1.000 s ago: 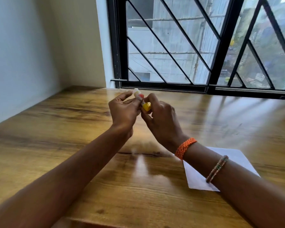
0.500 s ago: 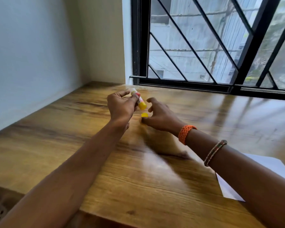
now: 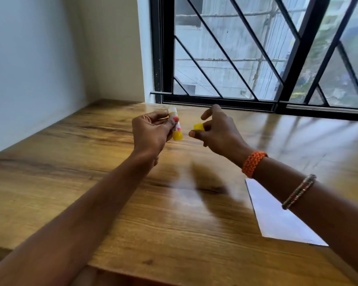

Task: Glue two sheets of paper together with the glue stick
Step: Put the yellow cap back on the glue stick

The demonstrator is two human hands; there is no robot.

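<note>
Wooden table point(image 3: 91, 182) beneath a black-barred window point(image 3: 256, 58)

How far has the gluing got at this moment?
Done: the yellow cap is off, pinched in the right hand, apart from the glue stick held in the left hand. In hand: the stick is uncapped and held above the table. Left: no glue shows on the paper, which lies flat under the right forearm; spreading and pressing the sheets together remain.

Above the wooden table point(image 3: 91, 182), the left hand point(image 3: 151, 134) holds the glue stick point(image 3: 175, 126) and the right hand point(image 3: 217, 132) pinches its yellow cap point(image 3: 198, 126), with white paper point(image 3: 277, 219) lying near right.
</note>
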